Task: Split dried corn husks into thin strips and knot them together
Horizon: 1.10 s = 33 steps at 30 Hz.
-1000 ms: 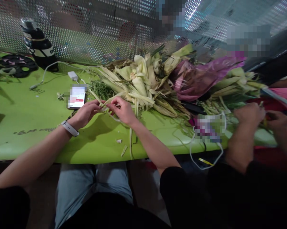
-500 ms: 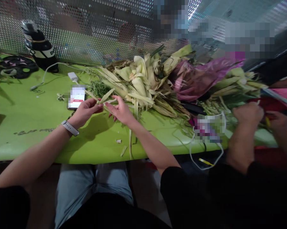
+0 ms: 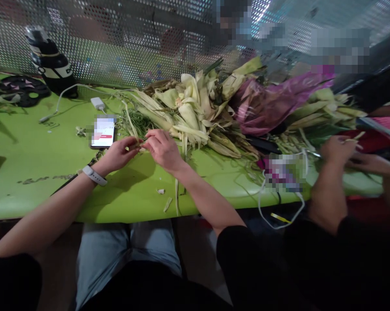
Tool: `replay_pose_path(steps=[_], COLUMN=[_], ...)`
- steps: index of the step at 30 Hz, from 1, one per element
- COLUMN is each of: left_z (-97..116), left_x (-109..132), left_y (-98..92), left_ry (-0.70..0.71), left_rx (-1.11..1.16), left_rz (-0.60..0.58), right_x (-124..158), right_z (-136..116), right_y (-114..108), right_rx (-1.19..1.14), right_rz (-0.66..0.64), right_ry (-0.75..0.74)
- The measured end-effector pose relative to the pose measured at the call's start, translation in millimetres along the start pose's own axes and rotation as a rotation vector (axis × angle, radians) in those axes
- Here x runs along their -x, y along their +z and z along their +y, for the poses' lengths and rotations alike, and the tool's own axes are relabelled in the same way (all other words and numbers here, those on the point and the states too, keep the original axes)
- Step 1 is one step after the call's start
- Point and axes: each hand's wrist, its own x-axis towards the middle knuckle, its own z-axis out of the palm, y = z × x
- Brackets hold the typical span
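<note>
"So, where's that pale strip (image 3: 132, 122) from over here?"

"Over the green desk (image 3: 36, 151), running up from where the two hands meet, just right of the lit phone (image 3: 103, 131)."

"And the fingers?"

"The left hand (image 3: 120, 152) has its fingertips pinching the strip's lower end. The right hand (image 3: 162, 149), knuckles up, pinches there too, fingertips nearly touching the left's."

"What's beyond them?"

"A heap of corn husks (image 3: 191, 110), near the right hand."
</note>
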Motion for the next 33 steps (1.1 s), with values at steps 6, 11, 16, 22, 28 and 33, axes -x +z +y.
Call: replay_pose_path(steps=[6,11,16,22,28,33], left_z=[15,15,10,4,6,5], left_x=[5,8,5,2,1,1], left_y=[-5.7,-4.3,1.2,3.0,-1.7,-6.9], left_ry=[0.042,0.041,0.019,-0.156,-0.251,-0.301], left_rx=[-0.012,0.100,0.200,0.468,0.543,0.624], left_rz=[-0.115,-0.058,-0.036,0.098,0.035,-0.036], right_x=[0,1,0,-2,-1,-2], right_z=[10,0,0,3,4,1], right_y=[11,9,4,6,7,1], right_rx=[-0.199,-0.366,-0.512,-0.689,-0.640,-0.669], right_rz=[-0.047,-0.018,-0.029,-0.046,0.004,0.007], right_ry=[0.221,0.300,0.428,0.556,0.511,0.562])
